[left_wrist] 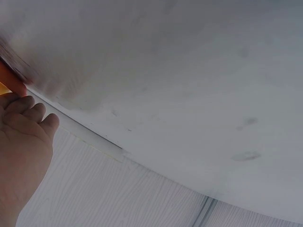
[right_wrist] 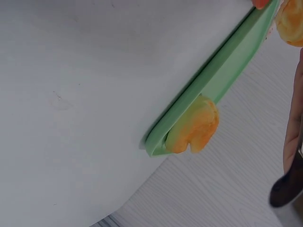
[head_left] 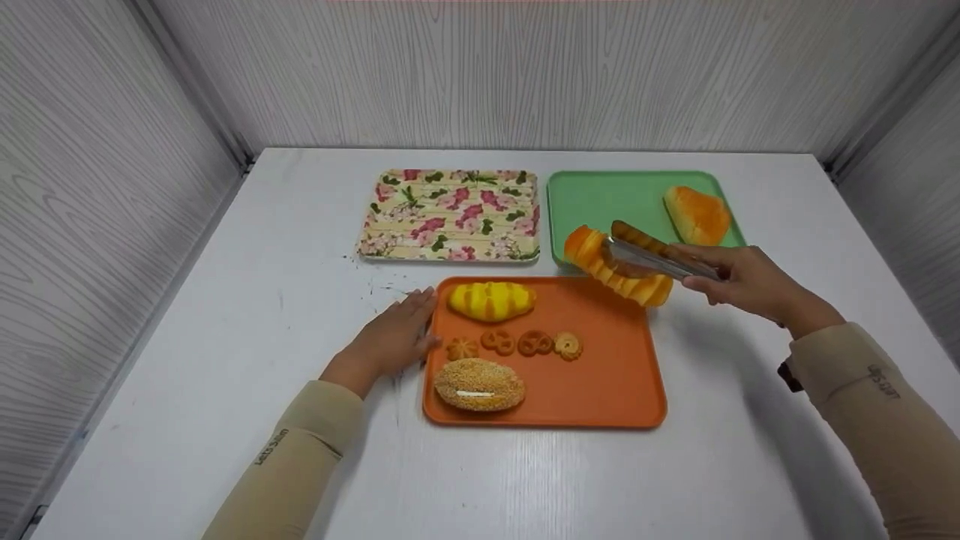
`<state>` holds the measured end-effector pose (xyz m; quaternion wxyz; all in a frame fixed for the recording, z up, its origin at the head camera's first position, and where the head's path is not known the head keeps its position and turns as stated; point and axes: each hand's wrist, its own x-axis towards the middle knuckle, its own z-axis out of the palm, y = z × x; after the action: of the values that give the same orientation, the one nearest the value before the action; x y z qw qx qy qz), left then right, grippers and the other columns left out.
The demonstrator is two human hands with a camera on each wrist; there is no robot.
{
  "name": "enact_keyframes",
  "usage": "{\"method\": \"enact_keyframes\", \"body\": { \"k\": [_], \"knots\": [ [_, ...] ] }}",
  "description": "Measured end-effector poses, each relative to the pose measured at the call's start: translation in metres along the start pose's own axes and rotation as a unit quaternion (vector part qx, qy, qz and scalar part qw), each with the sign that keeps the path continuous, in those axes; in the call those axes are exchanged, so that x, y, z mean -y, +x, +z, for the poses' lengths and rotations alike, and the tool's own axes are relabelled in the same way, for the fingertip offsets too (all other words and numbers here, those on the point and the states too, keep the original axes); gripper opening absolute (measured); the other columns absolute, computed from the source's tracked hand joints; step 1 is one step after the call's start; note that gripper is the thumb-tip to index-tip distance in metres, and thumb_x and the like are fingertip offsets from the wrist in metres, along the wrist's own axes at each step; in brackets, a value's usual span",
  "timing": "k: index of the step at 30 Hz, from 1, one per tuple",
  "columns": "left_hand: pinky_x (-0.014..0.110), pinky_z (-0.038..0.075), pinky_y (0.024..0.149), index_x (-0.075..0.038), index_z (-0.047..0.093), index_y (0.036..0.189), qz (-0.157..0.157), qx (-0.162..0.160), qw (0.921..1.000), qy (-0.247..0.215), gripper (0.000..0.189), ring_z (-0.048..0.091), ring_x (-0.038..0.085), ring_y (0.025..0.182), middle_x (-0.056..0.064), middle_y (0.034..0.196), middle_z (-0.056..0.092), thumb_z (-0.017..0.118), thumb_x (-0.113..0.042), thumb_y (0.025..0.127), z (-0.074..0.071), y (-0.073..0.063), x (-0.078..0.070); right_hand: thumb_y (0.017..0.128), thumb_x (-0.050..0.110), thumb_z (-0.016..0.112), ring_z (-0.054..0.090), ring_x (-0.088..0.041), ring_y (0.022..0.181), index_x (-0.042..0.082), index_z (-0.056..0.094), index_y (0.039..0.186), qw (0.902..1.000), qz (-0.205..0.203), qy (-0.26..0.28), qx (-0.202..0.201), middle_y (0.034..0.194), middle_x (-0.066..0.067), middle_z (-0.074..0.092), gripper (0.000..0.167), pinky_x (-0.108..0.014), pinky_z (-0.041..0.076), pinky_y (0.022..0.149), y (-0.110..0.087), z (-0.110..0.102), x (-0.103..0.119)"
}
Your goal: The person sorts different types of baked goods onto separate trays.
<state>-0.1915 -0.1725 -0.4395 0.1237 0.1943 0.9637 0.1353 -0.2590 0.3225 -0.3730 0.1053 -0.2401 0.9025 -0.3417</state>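
Note:
My right hand (head_left: pixel 750 281) grips metal tongs (head_left: pixel 667 264) with a brown patterned arm. Between the tongs' ends is a ridged, orange-yellow bread roll (head_left: pixel 634 289), overlapping the orange tray's back right corner in the head view. Part of this roll (right_wrist: pixel 289 23) also shows at the right wrist view's upper right. My left hand (head_left: pixel 390 337) lies with extended fingers along the left edge of the orange tray (head_left: pixel 600 394). That tray holds a yellow striped bread (head_left: pixel 491 301), a sesame-coated bread (head_left: pixel 480 381) and a row of several small cookies (head_left: pixel 535 343).
Behind the orange tray, a green tray (head_left: pixel 600 199) carries an orange-topped bread (head_left: pixel 699 217) at its right side. Left of it lies a floral tray (head_left: pixel 450 214). Wood-patterned panels (head_left: pixel 495 75) border the white table (head_left: pixel 247 300) at the back and sides.

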Motion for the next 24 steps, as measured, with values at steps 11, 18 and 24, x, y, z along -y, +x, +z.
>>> {"method": "enact_keyframes", "body": {
  "k": [11, 18, 24],
  "knots": [
    [0.042, 0.01, 0.115, -0.005, 0.012, 0.153, -0.003, 0.001, 1.0, -0.004, 0.071, 0.009, 0.027, 0.144, 0.01, 0.157, 0.012, 0.043, -0.042, 0.101, 0.0, 0.001, 0.0, 0.093, 0.04, 0.06, 0.057, -0.037, 0.066, 0.025, 0.047, 0.143, 0.9984, 0.042, -0.011, -0.037, 0.079, -0.016, 0.062, 0.054, -0.033, 0.049, 0.056, 0.02, -0.006, -0.009],
    [0.041, 0.01, 0.115, -0.006, 0.011, 0.153, -0.003, 0.005, 1.0, 0.001, 0.071, 0.009, 0.026, 0.144, 0.009, 0.158, 0.012, 0.042, -0.042, 0.101, 0.001, 0.001, 0.001, 0.092, 0.044, 0.059, 0.063, -0.034, 0.077, 0.026, 0.041, 0.146, 0.9964, 0.063, 0.008, -0.056, 0.109, -0.019, 0.063, 0.06, -0.033, 0.054, 0.066, 0.034, -0.009, -0.009],
    [0.041, 0.01, 0.115, -0.006, 0.01, 0.153, -0.004, 0.006, 1.0, -0.001, 0.071, 0.009, 0.026, 0.144, 0.009, 0.158, 0.012, 0.042, -0.042, 0.101, 0.001, 0.001, 0.001, 0.091, 0.048, 0.058, 0.061, -0.035, 0.079, 0.025, 0.037, 0.148, 0.9944, 0.08, 0.029, -0.063, 0.115, -0.021, 0.059, 0.065, -0.037, 0.056, 0.072, 0.044, -0.008, -0.01]
  ]
}}
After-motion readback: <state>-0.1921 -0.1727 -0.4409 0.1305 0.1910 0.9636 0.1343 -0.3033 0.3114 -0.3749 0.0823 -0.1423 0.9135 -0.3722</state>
